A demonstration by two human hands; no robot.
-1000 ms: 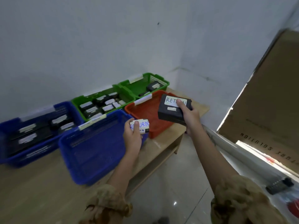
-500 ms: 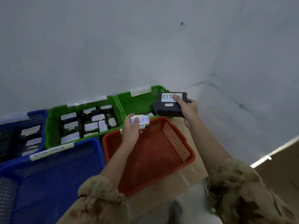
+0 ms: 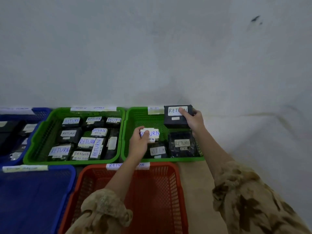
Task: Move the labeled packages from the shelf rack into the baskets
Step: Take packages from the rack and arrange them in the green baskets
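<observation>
Black box [image 3: 173, 123], small package [image 3: 152, 134] moved within right green basket [image 3: 138, 115] rim.

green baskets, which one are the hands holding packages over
The green basket on the right: the left hand holds a small package and the right hand a black box above it. The other green basket is nearly full.

Wall: we see a pale grey plaster wall [image 3: 152, 48] filling the view from nine round to three o'clock.
Smear: we spot a small dark smudge [image 3: 255, 19] on it at one o'clock.
Stain: we make out a faint yellowish line [image 3: 253, 114] at three o'clock.
Tabletop: a tan wooden surface [image 3: 194, 183] shows at five o'clock.
</observation>
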